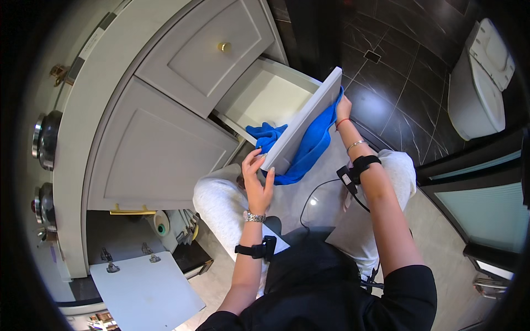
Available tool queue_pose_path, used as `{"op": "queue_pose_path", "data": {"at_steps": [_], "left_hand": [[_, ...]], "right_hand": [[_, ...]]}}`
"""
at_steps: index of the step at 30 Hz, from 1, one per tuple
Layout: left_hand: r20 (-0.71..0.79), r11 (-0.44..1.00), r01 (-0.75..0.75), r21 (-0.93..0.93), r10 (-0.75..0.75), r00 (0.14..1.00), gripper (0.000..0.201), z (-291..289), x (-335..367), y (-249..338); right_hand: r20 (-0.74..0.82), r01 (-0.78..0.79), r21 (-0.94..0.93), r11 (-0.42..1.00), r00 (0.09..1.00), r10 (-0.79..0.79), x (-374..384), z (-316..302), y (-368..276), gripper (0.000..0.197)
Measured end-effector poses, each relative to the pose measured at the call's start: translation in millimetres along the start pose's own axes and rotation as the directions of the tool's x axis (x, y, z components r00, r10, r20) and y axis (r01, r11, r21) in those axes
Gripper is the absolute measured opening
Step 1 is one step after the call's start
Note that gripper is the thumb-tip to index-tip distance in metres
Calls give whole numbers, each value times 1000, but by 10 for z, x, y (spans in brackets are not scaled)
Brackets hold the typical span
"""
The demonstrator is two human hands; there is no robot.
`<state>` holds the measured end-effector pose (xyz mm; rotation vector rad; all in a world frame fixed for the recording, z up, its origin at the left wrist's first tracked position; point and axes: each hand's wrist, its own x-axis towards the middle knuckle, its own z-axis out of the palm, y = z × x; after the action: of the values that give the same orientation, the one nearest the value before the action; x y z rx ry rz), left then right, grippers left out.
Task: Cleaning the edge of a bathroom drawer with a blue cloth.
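A drawer [281, 88] is pulled out of the grey cabinet, with a pale inside. A blue cloth [314, 143] hangs across the outer face of the drawer front [302, 122], and part of it lies bunched inside by the near left corner. My left hand [257, 182] grips the left end of the drawer front, fingers on the inner side and thumb on the outer side. At the right end, my right hand [343, 108] is closed on the blue cloth against the drawer front; its fingertips are mostly hidden.
Above is a closed drawer with a gold knob [223, 47]. At lower left, an open cabinet door [144, 292] sticks out beside stored items. A toilet [480, 83] stands far right on dark tiles. A black cable [312, 201] hangs between my knees.
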<state>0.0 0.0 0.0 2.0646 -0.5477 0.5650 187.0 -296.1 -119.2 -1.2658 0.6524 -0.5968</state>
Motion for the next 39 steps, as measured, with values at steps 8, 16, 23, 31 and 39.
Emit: {"op": "queue_pose_path", "data": {"at_steps": [8, 16, 23, 31, 39], "left_hand": [[-47, 414, -51, -909, 18, 999, 68, -995, 613, 1235], [-123, -275, 21, -961, 495, 860, 50, -1103, 675, 2272], [-53, -286, 46, -957, 329, 943, 38, -1054, 588, 2532], [171, -241, 369, -898, 580, 796, 40, -1154, 732, 2294], [53, -341, 223, -913, 445, 894, 42, -960, 623, 2615]], "right_hand": [[179, 109, 137, 984, 975, -133, 24, 171, -770, 48], [110, 64, -73, 995, 992, -55, 223, 54, -293, 50], [99, -209, -101, 973, 971, 219, 238, -103, -119, 51], [237, 148, -75, 986, 963, -126, -90, -16, -1128, 47], [103, -150, -268, 952, 978, 183, 521, -276, 243, 65]]}}
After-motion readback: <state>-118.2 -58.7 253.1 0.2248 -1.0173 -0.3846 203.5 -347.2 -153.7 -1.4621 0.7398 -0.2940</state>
